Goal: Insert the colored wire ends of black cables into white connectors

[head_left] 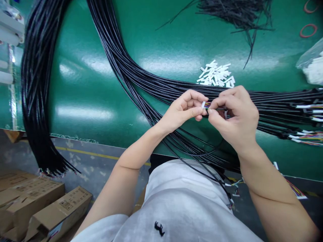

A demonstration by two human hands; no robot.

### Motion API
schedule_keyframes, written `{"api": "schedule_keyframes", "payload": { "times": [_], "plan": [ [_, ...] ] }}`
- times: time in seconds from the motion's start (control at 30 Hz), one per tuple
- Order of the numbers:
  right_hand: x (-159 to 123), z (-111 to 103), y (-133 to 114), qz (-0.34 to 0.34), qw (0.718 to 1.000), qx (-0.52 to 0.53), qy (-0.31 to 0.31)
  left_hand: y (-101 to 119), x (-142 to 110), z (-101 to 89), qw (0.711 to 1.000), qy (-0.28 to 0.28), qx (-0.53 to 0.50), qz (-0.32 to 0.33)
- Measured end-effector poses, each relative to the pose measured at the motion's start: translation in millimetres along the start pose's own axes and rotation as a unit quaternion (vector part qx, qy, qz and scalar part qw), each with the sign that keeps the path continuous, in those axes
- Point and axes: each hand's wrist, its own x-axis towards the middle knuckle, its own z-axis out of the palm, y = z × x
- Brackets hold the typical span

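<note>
My left hand (185,109) pinches a small white connector (203,104) between thumb and fingers. Thin coloured wires (208,104) run from that connector toward my right hand (236,112). The fingertips of my right hand are closed on these wires just beside the connector; exactly how they grip is partly hidden. Both hands are held over a long bundle of black cables (148,80) that sweeps across the table. Just beyond my hands lies a pile of short white sleeves (216,74).
The green table (83,90) carries another thick cable bundle (40,74) hanging over its front edge at left. Thin black strips (234,13), red rings (308,30) and a plastic bag (313,64) lie farther back. Cable ends (308,136) with coloured wires are at right. Cardboard boxes (60,211) stand below.
</note>
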Motion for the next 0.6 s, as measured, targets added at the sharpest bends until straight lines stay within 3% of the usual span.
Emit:
{"api": "schedule_keyframes", "payload": {
  "times": [0.6],
  "plan": [
    [-1.5, 1.4, -4.5, 0.038, 0.998, 0.031, -0.033, 0.0, -1.4, 1.4, 1.0, -0.017, 0.022, 0.0]
  ]
}}
